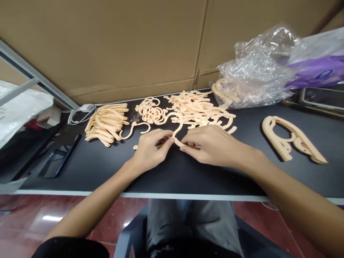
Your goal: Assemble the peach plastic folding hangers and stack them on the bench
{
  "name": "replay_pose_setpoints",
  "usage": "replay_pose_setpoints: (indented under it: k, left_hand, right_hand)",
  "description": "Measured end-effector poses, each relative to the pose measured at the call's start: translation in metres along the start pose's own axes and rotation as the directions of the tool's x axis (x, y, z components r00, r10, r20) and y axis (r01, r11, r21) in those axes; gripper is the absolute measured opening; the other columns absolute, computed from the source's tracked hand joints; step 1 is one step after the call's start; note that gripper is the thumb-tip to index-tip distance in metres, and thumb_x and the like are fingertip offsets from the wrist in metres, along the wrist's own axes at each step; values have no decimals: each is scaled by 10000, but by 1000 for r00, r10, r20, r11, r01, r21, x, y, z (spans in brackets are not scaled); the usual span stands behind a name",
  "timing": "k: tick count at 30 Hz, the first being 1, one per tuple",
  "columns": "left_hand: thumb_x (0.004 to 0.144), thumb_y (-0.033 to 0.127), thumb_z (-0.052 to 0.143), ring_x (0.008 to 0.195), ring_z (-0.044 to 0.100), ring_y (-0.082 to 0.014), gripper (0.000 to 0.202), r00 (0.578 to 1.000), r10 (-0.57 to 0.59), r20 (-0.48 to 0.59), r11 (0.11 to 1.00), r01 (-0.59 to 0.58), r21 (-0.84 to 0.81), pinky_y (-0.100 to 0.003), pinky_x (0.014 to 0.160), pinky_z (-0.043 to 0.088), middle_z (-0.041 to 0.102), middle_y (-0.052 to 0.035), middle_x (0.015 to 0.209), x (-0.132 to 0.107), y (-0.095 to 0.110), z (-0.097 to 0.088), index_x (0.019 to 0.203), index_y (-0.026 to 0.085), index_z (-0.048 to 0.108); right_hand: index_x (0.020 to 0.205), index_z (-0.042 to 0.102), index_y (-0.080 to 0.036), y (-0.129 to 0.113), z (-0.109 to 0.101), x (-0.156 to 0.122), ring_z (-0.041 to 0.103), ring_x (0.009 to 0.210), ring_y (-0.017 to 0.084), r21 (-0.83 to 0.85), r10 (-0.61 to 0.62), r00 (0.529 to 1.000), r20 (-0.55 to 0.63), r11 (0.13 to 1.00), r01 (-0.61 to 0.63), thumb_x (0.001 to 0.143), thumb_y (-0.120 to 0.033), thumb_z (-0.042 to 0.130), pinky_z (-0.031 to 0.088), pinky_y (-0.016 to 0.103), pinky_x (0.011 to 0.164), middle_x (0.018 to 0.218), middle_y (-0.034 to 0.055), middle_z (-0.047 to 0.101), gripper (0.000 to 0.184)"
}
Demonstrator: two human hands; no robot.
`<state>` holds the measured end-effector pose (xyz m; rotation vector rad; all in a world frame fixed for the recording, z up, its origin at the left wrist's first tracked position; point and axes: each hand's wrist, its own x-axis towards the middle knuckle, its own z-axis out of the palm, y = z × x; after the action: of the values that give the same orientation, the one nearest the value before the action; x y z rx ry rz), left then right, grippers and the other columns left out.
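Observation:
Near the middle of the table, my left hand [152, 148] and my right hand [211, 145] meet on a cream plastic hanger piece [178, 142]. A curved hanger hook [180, 123] rises from it, away from me. My left thumb and fingers pinch the piece from the left, and my right fingers grip it from the right. My fingers partly hide how the hook and the piece join. Just beyond my left hand lies a loose hook [131, 129]. A jumbled heap of hanger parts [197, 107] lies beyond my right hand.
Stacked hanger arms [107, 122] lie left of a small pile of hooks [152, 111]. A phone [60, 157] rests at far left. On the right are a folded hanger [291, 136], a clear plastic bag [258, 75] and a purple package [317, 71]. Cardboard [120, 46] stands behind.

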<state>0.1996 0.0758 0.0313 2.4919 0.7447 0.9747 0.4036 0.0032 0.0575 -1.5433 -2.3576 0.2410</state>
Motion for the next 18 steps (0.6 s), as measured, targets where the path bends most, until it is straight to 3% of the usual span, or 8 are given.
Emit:
replay_pose_setpoints:
  k: [4, 9, 14, 18]
  left_hand:
    - [866, 165, 640, 660, 673, -133, 100, 999, -23, 38, 998, 21, 66, -241, 644, 544, 731, -33, 768, -1, -2, 0, 929, 142, 715]
    - [859, 184, 639, 614, 677, -119, 79, 990, -132, 43, 991, 133, -10, -212, 588, 544, 732, -12, 753, -4, -3, -1, 933, 161, 654]
    - [881, 202, 612, 588, 657, -116, 79, 996, -76, 50, 994, 72, 79, -221, 572, 515, 728, -18, 745, -5, -2, -3, 860, 164, 678]
    - [860, 219, 636, 587, 658, -132, 203, 995, -70, 72, 986, 58, 156, -248, 598, 519, 738, -1, 728, -7, -2, -4, 1045, 180, 710]
  right_hand:
    - [794, 711, -136, -3, 10, 2, 554, 695, 152, -112, -26, 999, -20, 993, 23, 981, -277, 474, 243, 300, 608, 772, 57, 665, 333]
    - [804, 723, -135, -6, 15, 2, 555, 697, 146, -159, -12, 1000, -28, 987, 8, 1003, -289, 446, 236, 300, 597, 797, 63, 664, 374]
    - [842, 741, -138, -7, 18, 2, 571, 715, 161, -207, -15, 998, -68, 978, 1, 1006, -291, 457, 227, 312, 591, 797, 69, 681, 362]
    - [881, 759, -147, -7, 20, 2, 582, 739, 170, -228, -55, 994, -97, 973, 32, 1007, -286, 470, 239, 312, 603, 803, 70, 693, 345]
